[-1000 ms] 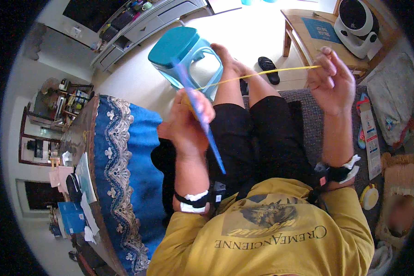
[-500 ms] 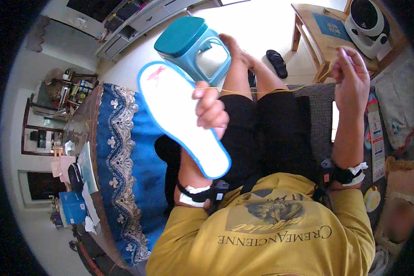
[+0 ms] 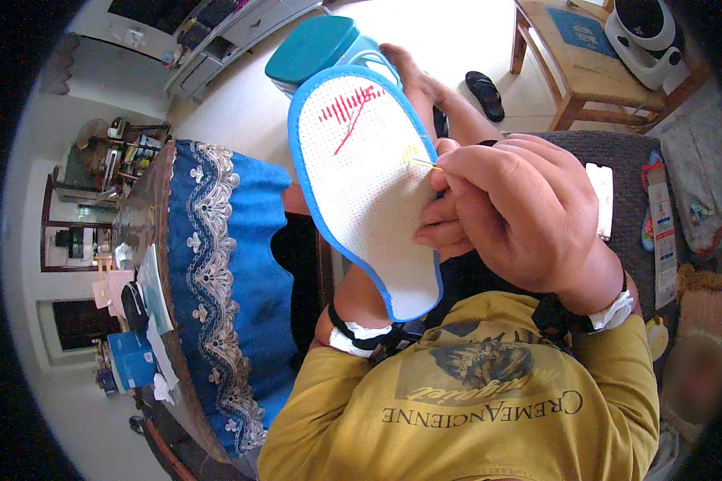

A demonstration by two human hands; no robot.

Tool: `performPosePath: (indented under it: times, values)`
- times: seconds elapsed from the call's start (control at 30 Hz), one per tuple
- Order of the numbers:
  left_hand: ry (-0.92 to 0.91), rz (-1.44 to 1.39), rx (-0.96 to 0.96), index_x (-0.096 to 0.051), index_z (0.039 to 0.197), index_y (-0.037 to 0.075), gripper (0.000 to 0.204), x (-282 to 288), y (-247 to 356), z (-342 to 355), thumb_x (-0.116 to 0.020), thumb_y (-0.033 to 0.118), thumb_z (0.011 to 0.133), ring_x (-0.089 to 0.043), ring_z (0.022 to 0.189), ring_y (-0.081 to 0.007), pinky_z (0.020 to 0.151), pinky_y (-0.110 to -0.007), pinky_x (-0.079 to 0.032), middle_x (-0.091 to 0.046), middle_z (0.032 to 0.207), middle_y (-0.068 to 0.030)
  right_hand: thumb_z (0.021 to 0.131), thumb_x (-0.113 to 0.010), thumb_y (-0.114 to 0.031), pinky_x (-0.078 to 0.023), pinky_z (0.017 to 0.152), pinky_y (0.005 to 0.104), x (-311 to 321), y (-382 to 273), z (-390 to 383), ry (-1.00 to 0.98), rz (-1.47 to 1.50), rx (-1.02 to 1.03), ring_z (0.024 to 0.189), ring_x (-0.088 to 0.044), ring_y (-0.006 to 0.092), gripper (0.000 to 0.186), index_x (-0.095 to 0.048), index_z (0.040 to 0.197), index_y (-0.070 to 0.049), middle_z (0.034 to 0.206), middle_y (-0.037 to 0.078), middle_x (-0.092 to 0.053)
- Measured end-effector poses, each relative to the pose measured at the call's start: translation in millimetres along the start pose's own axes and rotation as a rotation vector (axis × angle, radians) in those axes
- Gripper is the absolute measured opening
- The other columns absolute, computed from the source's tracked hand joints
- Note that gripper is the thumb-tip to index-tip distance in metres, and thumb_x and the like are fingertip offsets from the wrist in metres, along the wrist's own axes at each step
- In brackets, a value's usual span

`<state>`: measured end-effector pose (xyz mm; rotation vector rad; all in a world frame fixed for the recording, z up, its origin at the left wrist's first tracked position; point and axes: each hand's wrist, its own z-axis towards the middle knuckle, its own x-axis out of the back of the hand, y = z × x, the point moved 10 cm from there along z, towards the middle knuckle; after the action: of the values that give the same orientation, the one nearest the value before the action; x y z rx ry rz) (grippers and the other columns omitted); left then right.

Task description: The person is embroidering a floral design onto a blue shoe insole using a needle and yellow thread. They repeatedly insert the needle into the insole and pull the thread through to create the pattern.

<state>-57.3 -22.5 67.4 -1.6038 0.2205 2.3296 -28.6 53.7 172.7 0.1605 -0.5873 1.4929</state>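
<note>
Here, insole: a white mesh shoe insole with blue edging and red stitching (image 3: 361,176) stands raised over the lap, toe end up.
Left hand: mostly hidden behind the insole, apparently gripping it from below.
Right hand (image 3: 509,212): fingertips pinch a thin yellow needle (image 3: 425,163) at the insole's right edge.
Beyond: a teal plastic stool (image 3: 313,46) on the floor.

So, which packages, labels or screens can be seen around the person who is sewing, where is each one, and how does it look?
Long flat carton: on the grey sofa at the person's right, white with red and blue print.
Blue box: on the dark table at the far left, squarish, blue with a paler patch.
White flat slab: on the sofa beside the right hand; possibly a phone, I cannot tell.
Printed shirt front: yellow, dark lettering and picture.
</note>
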Motion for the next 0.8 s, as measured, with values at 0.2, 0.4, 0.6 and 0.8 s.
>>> performPosePath:
  times: [0.2, 0.4, 0.6, 0.8]
  values:
    - [-0.030, 0.333, -0.116, -0.029, 0.131, 0.008, 0.097, 4.6, 18.4, -10.0, -0.043, 0.079, 0.066, -0.042, 0.081, -0.0161, 0.066, -0.027, -0.040, -0.042, 0.104, -0.0107, 0.075, -0.059, 0.003, -0.046, 0.050, 0.0289, 0.2, -3.5, -1.1, 0.055, -0.018, 0.034, 0.054, -0.059, 0.0201, 0.010, -0.056, 0.085, 0.002, 0.067, 0.007, -0.060]
    - [-0.062, 0.366, -0.065, -0.031, 0.129, 0.009, 0.095, 10.1, 16.1, -9.4, -0.044, 0.079, 0.066, -0.043, 0.085, -0.0177, 0.071, -0.029, -0.041, -0.043, 0.107, -0.0114, 0.075, -0.059, 0.002, -0.045, 0.049, 0.0288, -0.5, -3.0, -2.0, 0.050, -0.017, 0.037, 0.053, -0.058, 0.0199, 0.010, -0.056, 0.085, 0.002, 0.068, 0.008, -0.060]
    - [0.174, 0.560, -0.228, -0.035, 0.125, 0.007, 0.089, 0.9, 27.2, -10.7, -0.045, 0.076, 0.069, -0.045, 0.089, -0.0173, 0.073, -0.029, -0.041, -0.043, 0.109, -0.0104, 0.075, -0.059, 0.003, -0.046, 0.050, 0.0288, 1.8, -2.6, -3.0, 0.053, -0.038, 0.049, 0.053, -0.058, 0.0197, 0.010, -0.056, 0.084, 0.002, 0.069, 0.008, -0.060]
    - [-0.019, 0.488, -0.185, -0.038, 0.117, 0.004, 0.073, 21.7, 42.7, -8.7, -0.052, 0.062, 0.075, -0.046, 0.076, -0.0146, 0.066, -0.027, -0.040, -0.046, 0.092, -0.0065, 0.073, -0.060, 0.003, -0.046, 0.051, 0.0292, 3.3, -7.1, 0.2, 0.041, -0.041, 0.064, 0.054, -0.058, 0.0199, 0.011, -0.056, 0.083, 0.002, 0.068, 0.008, -0.059]
